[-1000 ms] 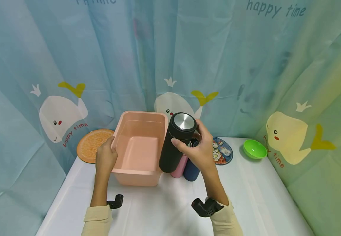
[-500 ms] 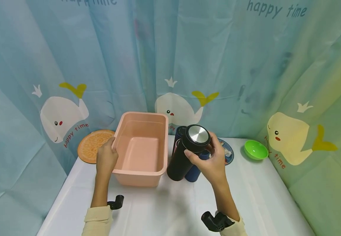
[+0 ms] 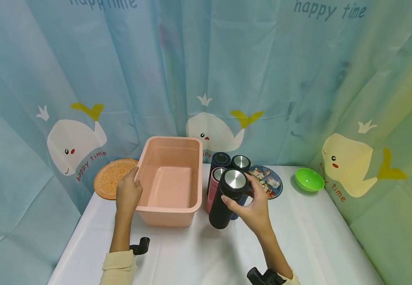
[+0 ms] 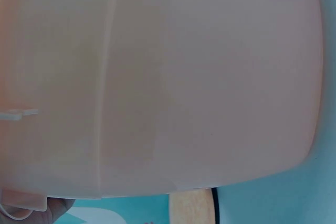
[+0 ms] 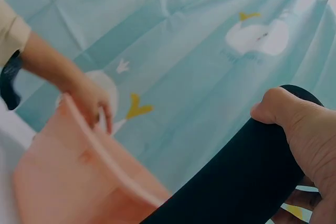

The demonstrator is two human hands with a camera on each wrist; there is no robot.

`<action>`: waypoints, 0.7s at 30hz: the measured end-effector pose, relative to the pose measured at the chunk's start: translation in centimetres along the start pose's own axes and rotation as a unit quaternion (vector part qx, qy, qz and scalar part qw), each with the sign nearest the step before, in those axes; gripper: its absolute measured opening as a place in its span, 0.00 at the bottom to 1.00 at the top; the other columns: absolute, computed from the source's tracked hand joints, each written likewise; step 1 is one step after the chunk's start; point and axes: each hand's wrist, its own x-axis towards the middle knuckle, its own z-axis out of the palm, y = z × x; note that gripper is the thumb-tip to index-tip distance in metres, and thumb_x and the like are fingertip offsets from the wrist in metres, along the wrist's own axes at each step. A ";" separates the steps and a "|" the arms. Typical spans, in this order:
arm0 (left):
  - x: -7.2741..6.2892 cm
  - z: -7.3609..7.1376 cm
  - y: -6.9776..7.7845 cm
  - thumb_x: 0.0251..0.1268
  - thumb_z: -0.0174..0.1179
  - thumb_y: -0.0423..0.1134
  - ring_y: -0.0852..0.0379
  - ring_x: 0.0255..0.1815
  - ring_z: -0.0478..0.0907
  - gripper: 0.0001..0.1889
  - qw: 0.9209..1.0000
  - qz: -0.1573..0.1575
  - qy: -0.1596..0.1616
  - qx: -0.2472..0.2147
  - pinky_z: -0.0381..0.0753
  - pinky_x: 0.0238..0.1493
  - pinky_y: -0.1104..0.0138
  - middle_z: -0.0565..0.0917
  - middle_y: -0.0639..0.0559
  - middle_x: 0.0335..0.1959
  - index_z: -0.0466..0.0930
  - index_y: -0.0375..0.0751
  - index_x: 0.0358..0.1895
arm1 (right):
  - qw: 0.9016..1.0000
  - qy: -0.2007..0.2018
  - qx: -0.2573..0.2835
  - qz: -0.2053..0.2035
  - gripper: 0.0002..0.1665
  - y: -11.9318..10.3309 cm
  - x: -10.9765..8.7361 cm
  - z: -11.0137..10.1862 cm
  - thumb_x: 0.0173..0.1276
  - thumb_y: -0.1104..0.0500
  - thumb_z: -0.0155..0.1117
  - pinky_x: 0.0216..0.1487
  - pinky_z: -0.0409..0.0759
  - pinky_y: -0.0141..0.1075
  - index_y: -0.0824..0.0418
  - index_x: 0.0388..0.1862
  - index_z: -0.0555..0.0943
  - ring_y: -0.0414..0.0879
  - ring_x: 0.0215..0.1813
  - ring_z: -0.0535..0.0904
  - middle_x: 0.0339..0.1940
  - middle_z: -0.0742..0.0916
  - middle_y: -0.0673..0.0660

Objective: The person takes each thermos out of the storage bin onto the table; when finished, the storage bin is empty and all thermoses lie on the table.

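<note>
My right hand (image 3: 253, 204) grips a black thermos bottle (image 3: 223, 213) near its top, thumb on the near side; its silver-topped lid faces up and the bottle leans slightly. The right wrist view shows the same dark bottle (image 5: 226, 177) in my grasp. Behind it stand a pink bottle (image 3: 212, 190), a dark blue bottle (image 3: 221, 159) and another bottle with a silver lid (image 3: 241, 162), partly hidden. My left hand (image 3: 128, 192) holds the left rim of a pink plastic basin (image 3: 170, 217), which has nothing inside. In the left wrist view the basin's side (image 4: 210, 87) fills most of the frame.
An orange-patterned round mat (image 3: 111, 178) lies left of the basin. A blue patterned plate (image 3: 271, 182) sits behind the bottles, and a green bowl (image 3: 309, 180) at the far right. A whale-print curtain (image 3: 280, 79) rises behind the white table (image 3: 316, 237).
My right hand has carried the black bottle from beside the basin's right rim rightward, down and nearer, uncovering the bottles behind. My left hand stays on the basin.
</note>
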 end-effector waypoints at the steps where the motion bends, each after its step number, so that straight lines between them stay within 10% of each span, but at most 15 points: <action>1: 0.0 0.0 0.0 0.65 0.52 0.26 0.28 0.52 0.79 0.23 1.000 0.000 0.001 0.000 0.80 0.44 0.42 0.79 0.28 0.58 0.72 0.31 0.65 | 1.000 -0.002 -0.005 0.006 0.40 0.3 -0.3 0.2 0.41 0.68 0.78 0.43 0.78 0.29 0.67 0.58 0.76 0.34 0.44 0.78 0.46 0.86 0.59; 21: 0.0 0.0 0.0 0.65 0.50 0.25 0.27 0.52 0.79 0.24 1.000 -0.001 0.000 0.001 0.80 0.44 0.42 0.79 0.28 0.57 0.71 0.32 0.65 | 0.996 -0.028 -0.051 0.061 0.42 4.3 -3.2 2.4 0.44 0.59 0.82 0.45 0.83 0.35 0.64 0.59 0.75 0.43 0.48 0.81 0.50 0.85 0.56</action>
